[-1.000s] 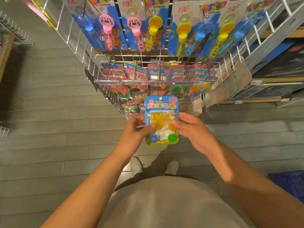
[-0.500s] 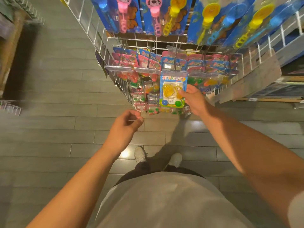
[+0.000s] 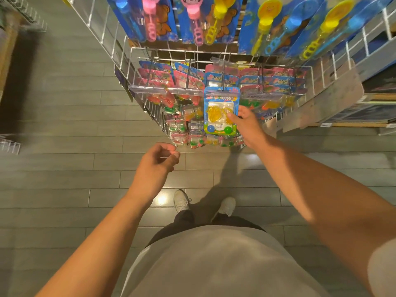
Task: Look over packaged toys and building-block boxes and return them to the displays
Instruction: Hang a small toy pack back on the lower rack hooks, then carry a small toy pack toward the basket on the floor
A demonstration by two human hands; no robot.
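Two bare hands reach out ahead of us over the grey plank floor point(image 3: 64, 168). Our right hand point(image 3: 246, 125) pinches the right edge of a blue-bordered blister card holding a yellow stretchy toy and two small balls point(image 3: 220, 112), so that grip is holding the packet. The card sits upright at the front of the white wire display rack point(image 3: 132, 67), its top against a clear plastic price strip point(image 3: 167, 91), in front of rows of similar pink and blue cards. Our left hand point(image 3: 158, 161) hangs lower and well apart from the rack, its grip loosely curled around nothing. Long blue bubble-wand cards point(image 3: 267, 24) hang above.
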